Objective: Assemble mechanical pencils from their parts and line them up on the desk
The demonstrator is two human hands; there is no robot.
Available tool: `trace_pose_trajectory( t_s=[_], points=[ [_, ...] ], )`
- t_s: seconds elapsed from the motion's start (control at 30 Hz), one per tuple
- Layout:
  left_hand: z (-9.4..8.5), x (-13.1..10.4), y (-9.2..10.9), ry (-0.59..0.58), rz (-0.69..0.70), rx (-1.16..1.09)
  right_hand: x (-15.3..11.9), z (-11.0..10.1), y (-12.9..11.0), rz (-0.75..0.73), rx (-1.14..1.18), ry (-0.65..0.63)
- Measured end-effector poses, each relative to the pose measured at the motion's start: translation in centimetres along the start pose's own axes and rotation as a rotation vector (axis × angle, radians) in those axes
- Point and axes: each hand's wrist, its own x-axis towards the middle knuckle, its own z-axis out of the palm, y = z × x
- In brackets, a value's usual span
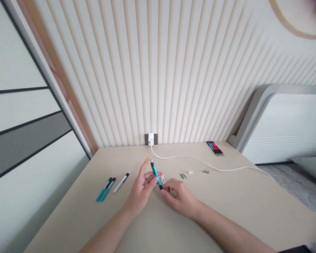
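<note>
A blue pen (155,172) with a black clip and black lower end is tilted between my hands above the table. My left hand (142,184) pinches its barrel between thumb and fingers, with the index finger stretched up beside the top end. At the lower end, the thumb and fingers of my right hand (177,195) close on the black grip part. A thin white piece (163,179) shows just behind the pen, partly hidden by my hands. To the right lie small grey parts (183,175), small white parts (190,172) and small metallic parts (206,172).
Two teal pen barrels (105,189) and a white barrel with a black end (121,183) lie at left. Several blue and red pens (215,148) sit in a row at back right. A white cable (179,156) runs from a wall charger (151,139) across the table (226,211).
</note>
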Motion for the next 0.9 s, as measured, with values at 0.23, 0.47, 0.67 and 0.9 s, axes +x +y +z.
trace_pose_trajectory(
  t_s=[0.23,0.47,0.67,0.9],
  points=[
    [-1.5,0.2,-1.1,-0.087,0.277,0.667,1.9,-5.6,4.7,0.19,-0.247,0.324],
    [-1.0,-0.2,-0.9,-0.303,0.473,1.001,0.2,-14.2,13.1,0.795,-0.776,0.331],
    [-1.2,-0.1,-1.2,-0.299,0.504,0.986,-0.2,-14.8,15.8,0.931,-0.849,0.341],
    [-1.3,-0.1,-1.3,-0.337,0.524,1.006,0.2,-14.4,16.5,0.98,-0.873,0.35]
  ],
)
